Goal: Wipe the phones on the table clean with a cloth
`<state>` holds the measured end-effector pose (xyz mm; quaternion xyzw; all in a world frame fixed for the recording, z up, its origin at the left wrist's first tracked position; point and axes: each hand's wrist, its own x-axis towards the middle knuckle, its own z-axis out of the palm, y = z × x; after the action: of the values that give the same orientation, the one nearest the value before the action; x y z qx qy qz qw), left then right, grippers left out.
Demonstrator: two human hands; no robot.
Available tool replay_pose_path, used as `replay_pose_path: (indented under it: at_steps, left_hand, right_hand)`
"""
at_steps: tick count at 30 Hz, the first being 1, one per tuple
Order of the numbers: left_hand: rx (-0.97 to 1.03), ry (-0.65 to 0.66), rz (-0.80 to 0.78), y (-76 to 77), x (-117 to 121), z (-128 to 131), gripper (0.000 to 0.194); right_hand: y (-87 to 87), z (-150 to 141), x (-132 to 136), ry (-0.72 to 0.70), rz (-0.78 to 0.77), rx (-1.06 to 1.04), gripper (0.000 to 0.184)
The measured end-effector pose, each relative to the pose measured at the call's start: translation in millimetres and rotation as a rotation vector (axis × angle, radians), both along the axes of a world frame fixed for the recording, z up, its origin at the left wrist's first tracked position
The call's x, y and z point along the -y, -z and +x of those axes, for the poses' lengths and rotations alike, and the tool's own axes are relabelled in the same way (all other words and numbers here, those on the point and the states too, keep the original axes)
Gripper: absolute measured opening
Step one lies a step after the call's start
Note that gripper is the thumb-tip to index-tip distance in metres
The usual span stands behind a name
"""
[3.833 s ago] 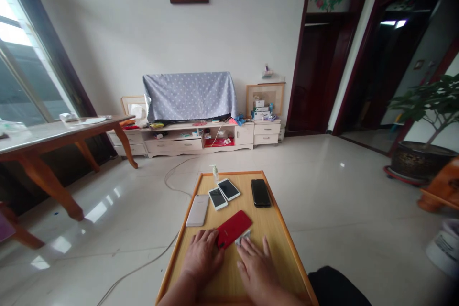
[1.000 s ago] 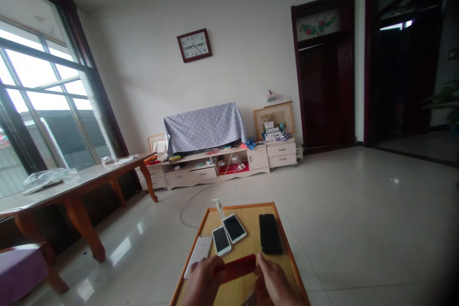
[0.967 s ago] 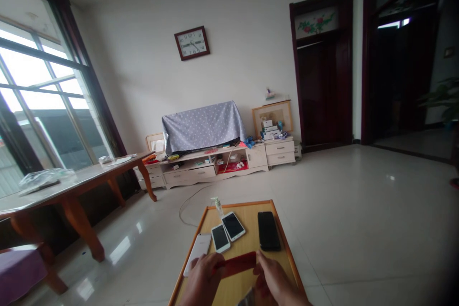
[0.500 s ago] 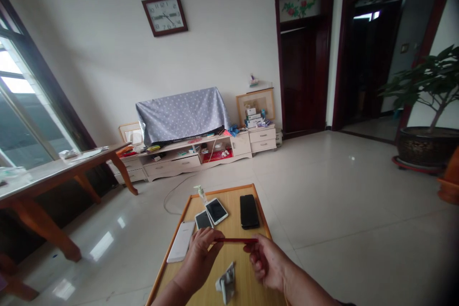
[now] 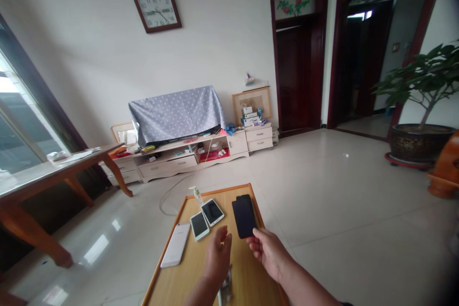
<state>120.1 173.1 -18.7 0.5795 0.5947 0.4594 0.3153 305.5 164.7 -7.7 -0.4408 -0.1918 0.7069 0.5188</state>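
My right hand (image 5: 268, 254) holds the lower end of a smartphone (image 5: 244, 219), its black screen facing me and its red back hidden. This looks like the red phone turned over. It overlaps a black phone (image 5: 245, 197) lying on the wooden tray (image 5: 175, 282). My left hand (image 5: 217, 259) is raised and open, holding nothing, just above a crumpled grey cloth (image 5: 225, 290). Also on the tray are a white phone (image 5: 175, 245), a white-framed phone (image 5: 199, 225), another white-framed phone (image 5: 212, 212) and a pump bottle (image 5: 196, 195).
A cable (image 5: 172, 196) curves across the tiled floor behind the tray. On the left stands a long table (image 5: 46, 172). A low cabinet (image 5: 186, 155) under a dotted cloth lines the far wall, and a potted plant (image 5: 419, 148) stands on the right.
The red phone, held edge-on between both hands before, is now in my right hand alone with its black screen showing, over the black phone. My left hand has let go and moved away.
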Motion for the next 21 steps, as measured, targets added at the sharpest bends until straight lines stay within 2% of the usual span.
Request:
replay_pose_path:
  at_steps: [6, 11, 16, 21]
  left_hand:
    - [0.028, -0.011, -0.101, 20.5, -14, 24, 0.056]
    - [0.031, -0.005, -0.145, 30.1, -29, 34, 0.067]
    - [0.002, 0.012, -0.154, 34.3, -37, 38, 0.067]
    - [-0.044, 0.03, -0.187, 30.5, -34, 41, 0.06]
  right_hand:
    - [10.0, 1, -13, 0.043, -0.013, 0.093, 0.016]
    - [18.0, -3, -22, 0.042, -0.034, 0.123, 0.017]
    - [21.3, -7, -30, 0.044, -0.048, 0.112, 0.018]
    - [21.1, -11, -36, 0.049, -0.082, 0.136, 0.023]
